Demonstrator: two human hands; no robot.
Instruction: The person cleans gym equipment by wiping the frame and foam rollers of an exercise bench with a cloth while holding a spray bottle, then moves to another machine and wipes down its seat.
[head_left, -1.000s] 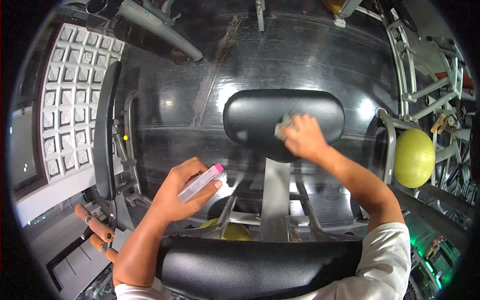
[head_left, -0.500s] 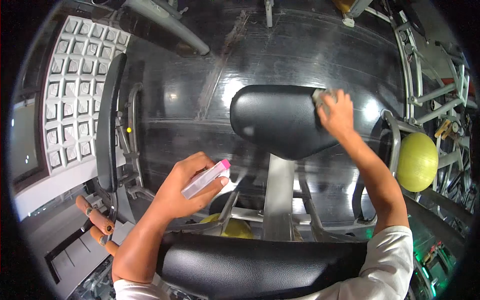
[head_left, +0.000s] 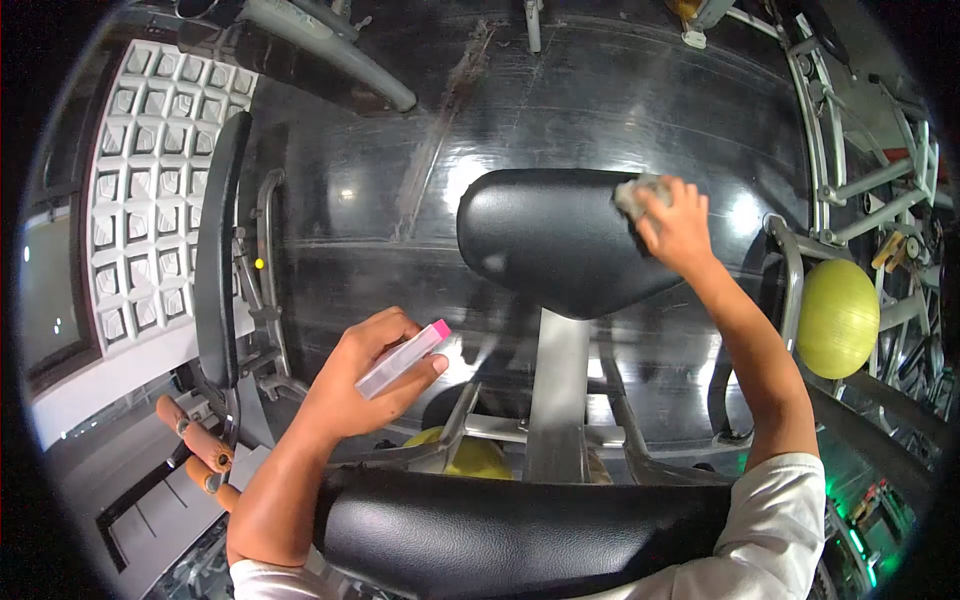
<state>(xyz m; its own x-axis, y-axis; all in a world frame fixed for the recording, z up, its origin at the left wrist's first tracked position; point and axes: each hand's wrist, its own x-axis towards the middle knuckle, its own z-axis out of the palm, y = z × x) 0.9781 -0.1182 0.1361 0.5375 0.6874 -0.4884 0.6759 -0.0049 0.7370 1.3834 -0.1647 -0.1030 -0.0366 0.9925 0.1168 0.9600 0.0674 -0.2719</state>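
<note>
A clear, pink-capped container (head_left: 403, 360) is held in my left hand (head_left: 365, 375), between thumb and fingers, to the left of a grey metal post (head_left: 558, 395). My right hand (head_left: 680, 228) grips a greyish cloth (head_left: 640, 196) against the far right part of a black padded seat (head_left: 560, 235). Part of the cloth is hidden by the fingers. Nearest to me, a second black pad (head_left: 530, 535) lies between my forearms.
A yellow-green ball (head_left: 838, 318) is at the right beside metal frames (head_left: 820, 130). Another yellow ball (head_left: 475, 456) shows beneath the equipment. An upright black pad (head_left: 217, 250) stands at the left, near a white patterned block wall (head_left: 160, 190).
The cloth has shifted slightly left on the seat and more of it shows past my right fingers. My left hand and the container have moved slightly left.
</note>
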